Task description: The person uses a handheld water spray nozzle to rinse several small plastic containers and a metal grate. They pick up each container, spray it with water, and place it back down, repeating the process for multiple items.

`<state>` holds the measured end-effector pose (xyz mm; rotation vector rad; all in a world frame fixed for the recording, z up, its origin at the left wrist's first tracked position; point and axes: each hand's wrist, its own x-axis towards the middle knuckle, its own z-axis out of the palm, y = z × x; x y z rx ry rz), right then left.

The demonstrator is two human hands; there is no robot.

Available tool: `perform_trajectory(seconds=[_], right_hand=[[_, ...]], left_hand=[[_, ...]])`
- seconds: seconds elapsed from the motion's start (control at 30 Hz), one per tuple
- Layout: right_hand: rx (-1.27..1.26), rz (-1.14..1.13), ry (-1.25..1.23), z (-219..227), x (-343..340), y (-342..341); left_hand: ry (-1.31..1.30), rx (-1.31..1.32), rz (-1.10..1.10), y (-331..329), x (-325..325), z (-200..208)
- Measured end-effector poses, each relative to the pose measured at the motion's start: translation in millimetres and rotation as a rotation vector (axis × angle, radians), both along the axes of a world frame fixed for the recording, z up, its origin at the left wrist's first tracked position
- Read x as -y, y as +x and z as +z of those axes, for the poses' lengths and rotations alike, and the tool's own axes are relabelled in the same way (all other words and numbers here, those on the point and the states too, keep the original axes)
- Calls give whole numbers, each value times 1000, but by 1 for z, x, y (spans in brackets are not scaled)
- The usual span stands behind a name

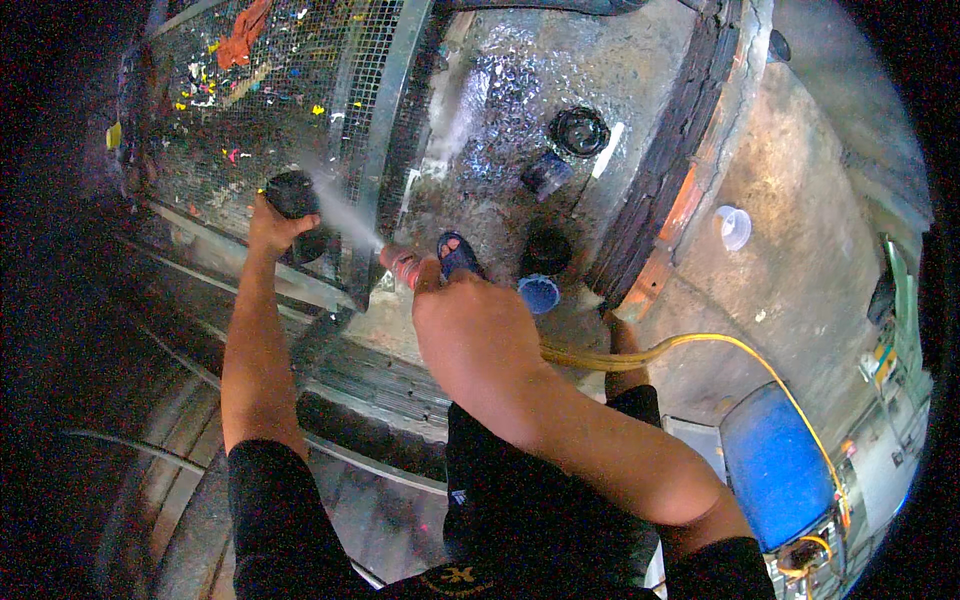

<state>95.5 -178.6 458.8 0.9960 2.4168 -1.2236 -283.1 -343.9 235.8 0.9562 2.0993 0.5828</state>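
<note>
At the left, my left hand (270,225) is closed round a black cylindrical container (291,194). It holds the container above a wire mesh screen spotted with paint-like flecks. My right hand (475,335) grips a red spray nozzle (401,264) near the middle of the view. A white spray (345,215) leaves the nozzle and runs up and left past the container's right edge. Another dark rounded shape (308,246) shows just below the left hand; what it is I cannot tell. A yellow hose (700,340) emerges from behind my right forearm.
The metal-framed mesh (230,110) carries an orange-red rag (243,35). On the wet floor are a black round container (579,131), a blue tub (538,293) and a white cup (733,228). My sandalled foot (456,250) is beside the nozzle. A blue drum (778,465) stands lower right.
</note>
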Motion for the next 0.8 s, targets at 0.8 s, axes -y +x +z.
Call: perform_trajectory(seconds=[0.8], right_hand=[[-46, 2, -10, -14, 14, -15]], left_hand=[[-179, -301, -64, -34, 39, -31]])
